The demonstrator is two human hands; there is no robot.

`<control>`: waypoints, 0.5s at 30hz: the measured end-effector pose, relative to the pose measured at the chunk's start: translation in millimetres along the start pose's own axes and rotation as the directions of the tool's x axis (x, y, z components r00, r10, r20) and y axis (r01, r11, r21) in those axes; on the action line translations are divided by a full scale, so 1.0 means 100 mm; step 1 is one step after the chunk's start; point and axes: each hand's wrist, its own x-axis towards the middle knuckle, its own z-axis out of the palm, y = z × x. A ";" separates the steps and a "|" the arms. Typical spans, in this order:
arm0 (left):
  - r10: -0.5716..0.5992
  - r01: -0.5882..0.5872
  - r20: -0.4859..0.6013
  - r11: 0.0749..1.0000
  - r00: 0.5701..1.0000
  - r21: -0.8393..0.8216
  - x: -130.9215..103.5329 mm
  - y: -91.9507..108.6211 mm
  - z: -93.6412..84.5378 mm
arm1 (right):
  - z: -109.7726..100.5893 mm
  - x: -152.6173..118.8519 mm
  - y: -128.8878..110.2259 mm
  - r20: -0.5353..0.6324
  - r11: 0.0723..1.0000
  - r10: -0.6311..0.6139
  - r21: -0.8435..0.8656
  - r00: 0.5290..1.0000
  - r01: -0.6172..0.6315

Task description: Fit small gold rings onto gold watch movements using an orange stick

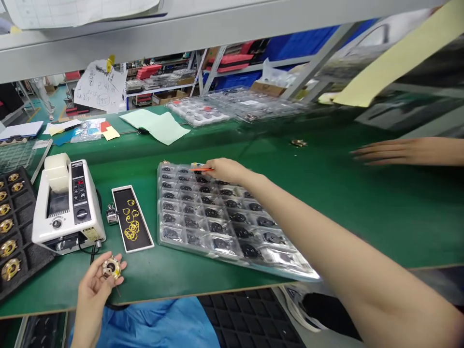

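My left hand [94, 282] holds a round gold part [111, 268] with a dark centre between its fingers, near the table's front edge. Over the back of a clear plastic tray [203, 251] with many black round parts in its pockets, my right hand [226, 170] is closed on a thin orange tool [201, 169]. Its fingertips are above the tray's back rows; what the tool's tip touches is too small to tell. Between my left hand and the tray lies a white-rimmed box [147, 232] with several yellow rings [132, 231].
A white tape dispenser [68, 208] stands at the left beside a black foam tray [31, 241] of gold parts. A metal counter [112, 214] sits by the box. Another person's hand [395, 152] reaches in at right, near a small part [298, 143]. A grey shelf beam [217, 34] crosses above.
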 end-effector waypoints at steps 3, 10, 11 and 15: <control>-0.003 0.003 -0.013 1.000 1.000 0.002 0.00 -0.03 0.01 | 0.03 0.12 0.00 0.081 1.000 0.001 -0.017 0.997 0.000; -0.033 0.031 -0.023 0.998 0.999 -0.060 -0.04 0.01 0.00 | 0.03 0.05 -0.04 -0.022 0.998 -0.051 0.022 0.998 0.052; -0.046 0.045 -0.010 0.996 0.999 -0.075 -0.05 0.03 0.01 | 0.03 0.01 -0.07 -0.071 0.998 -0.051 0.038 0.996 0.054; -0.073 0.082 0.077 0.987 0.994 -0.135 -0.06 0.09 0.06 | 0.10 -0.32 -0.43 -0.278 0.981 -0.084 0.147 0.957 0.129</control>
